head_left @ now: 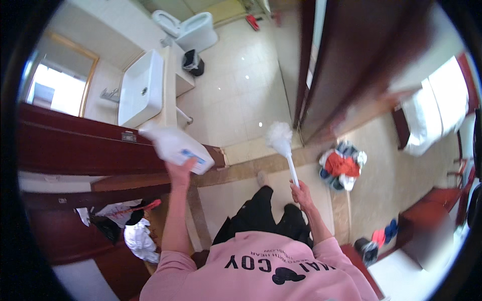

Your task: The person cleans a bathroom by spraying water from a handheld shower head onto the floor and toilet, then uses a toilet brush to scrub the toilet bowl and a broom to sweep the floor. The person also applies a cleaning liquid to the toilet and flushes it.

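My left hand (179, 173) is closed round a large white plastic bottle (175, 148) with a blue-marked label. The bottle is tilted, its upper end toward the sink, and blurred by motion. In my right hand (301, 193) is the handle of a white toilet brush (288, 155). Its bristle head (278, 137) points away from me, over the bathroom threshold (261, 149). A white toilet (196, 31) with its lid up stands at the far end of the bathroom.
A white sink (143, 90) and a black bin (193, 63) line the bathroom's left side. Dark red door frames (75, 140) flank the doorway. A clothes pile (343, 165) lies on the floor at right. White cloth (139, 241) sits at lower left.
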Tool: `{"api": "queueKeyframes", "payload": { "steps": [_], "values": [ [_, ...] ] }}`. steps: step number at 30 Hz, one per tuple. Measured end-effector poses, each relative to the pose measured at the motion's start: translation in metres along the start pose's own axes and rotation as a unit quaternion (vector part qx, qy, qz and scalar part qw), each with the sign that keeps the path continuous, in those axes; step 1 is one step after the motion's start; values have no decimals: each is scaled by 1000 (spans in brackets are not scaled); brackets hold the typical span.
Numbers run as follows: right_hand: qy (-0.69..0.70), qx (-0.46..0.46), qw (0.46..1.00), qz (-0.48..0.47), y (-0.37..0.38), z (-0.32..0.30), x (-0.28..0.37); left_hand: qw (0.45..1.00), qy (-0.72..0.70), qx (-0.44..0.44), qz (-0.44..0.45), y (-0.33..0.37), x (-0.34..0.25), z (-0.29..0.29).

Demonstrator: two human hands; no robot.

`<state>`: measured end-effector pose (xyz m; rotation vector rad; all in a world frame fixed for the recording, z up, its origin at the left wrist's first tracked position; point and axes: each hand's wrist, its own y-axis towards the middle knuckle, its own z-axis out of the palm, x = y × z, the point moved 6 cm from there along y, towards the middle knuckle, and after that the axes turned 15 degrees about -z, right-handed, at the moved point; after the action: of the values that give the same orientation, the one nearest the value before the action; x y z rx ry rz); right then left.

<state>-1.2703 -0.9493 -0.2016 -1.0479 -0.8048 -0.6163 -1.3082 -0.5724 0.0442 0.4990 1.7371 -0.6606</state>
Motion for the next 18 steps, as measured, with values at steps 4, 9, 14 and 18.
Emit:
{"api": "queueKeyframes", "payload": {
  "steps": [4,9,14,18],
  "values": [
    [-70,6,997,-19,26,37,34,977,31,28,-208,36,120,3],
    [-116,-9,993,-31,70,77,51,917,74,41,-391,86,248,-2],
    [-136,-33,988,-58,98,100,93,936,200,9,-290,260,130,36],
    [-146,-34,985,-87,116,119,107,928,272,-30,-254,321,95,35]
  ]
}}
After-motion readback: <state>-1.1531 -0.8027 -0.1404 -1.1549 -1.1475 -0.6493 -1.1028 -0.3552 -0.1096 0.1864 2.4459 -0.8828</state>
